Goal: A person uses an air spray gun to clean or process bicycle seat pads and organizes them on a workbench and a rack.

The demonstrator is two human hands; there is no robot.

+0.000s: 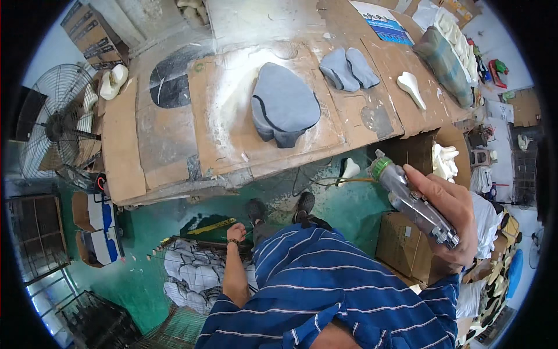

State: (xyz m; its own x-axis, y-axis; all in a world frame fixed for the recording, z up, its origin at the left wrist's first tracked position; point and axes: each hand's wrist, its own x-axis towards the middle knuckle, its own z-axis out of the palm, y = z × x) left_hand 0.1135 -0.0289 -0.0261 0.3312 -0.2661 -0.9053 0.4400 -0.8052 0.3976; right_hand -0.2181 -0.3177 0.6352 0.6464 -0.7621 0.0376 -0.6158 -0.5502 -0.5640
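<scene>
Right hand [450,212] around spray gun [414,200]

A brown cardboard box [407,244] stands on the floor at right; a blue-and-white printed sheet [383,23] lies on the desk's far end.

Holding a spray gun [412,200] in the right hand [450,212], at four o'clock, level with the bench's near edge. Lying open at twelve: a bare, dusty strip of cardboard-covered bench [174,145] around the big grey piece [285,104]. Crowding the one o'clock stretch: two smaller grey pieces [347,68] and a white form [411,88]. Blocking at three: a cardboard box [407,244] and stacked white forms [444,161]. Reaching down at seven, the left hand [236,232] hanging just over a wire basket [192,270] of grey pieces. Standing at nine, a floor fan [55,125].
</scene>
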